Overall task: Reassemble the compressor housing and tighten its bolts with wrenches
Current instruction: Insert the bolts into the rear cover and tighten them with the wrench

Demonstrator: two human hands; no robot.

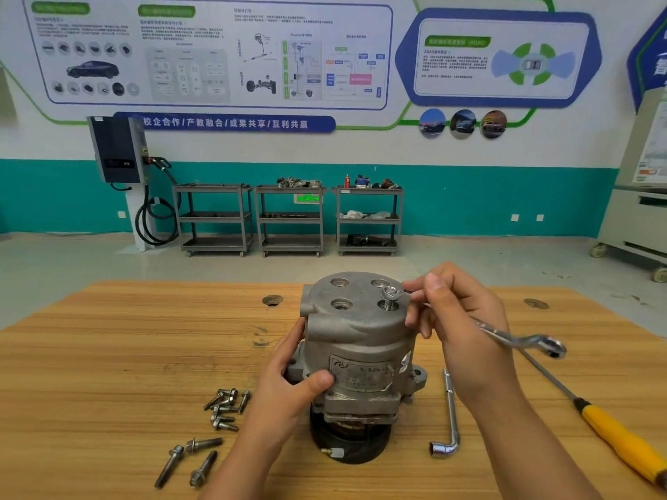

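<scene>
The left hand (288,384) reaches in from the near edge and grips the lower left side of the compressor (361,341). Its thumb lies across the front beside the label, and its fingers wrap round the far side, out of sight. The right hand (458,319) is raised at the top right of the housing with its fingers curled round a double-ended ring wrench (523,341). The wrench's far ring sits over the head of a bolt (389,301), which stands partly proud in the near right hole of the top face. The other three holes in that face show no bolt.

The compressor stands upright on its dark pulley end, in the middle of the wooden table (108,355).

The hand covers the middle of the wrench's shaft, so only the ring on the bolt and the free end to the right are visible. The label's print is too blurred to read. Both forearms are cut off by the near edge.

Loose bolts (225,407) lie on the table near left of the compressor, with three longer bolts (191,460) nearer still. An L-shaped socket wrench (451,409) lies just right of it. Further right is a yellow-handled screwdriver (620,442), its handle cut off at the frame's corner.
</scene>
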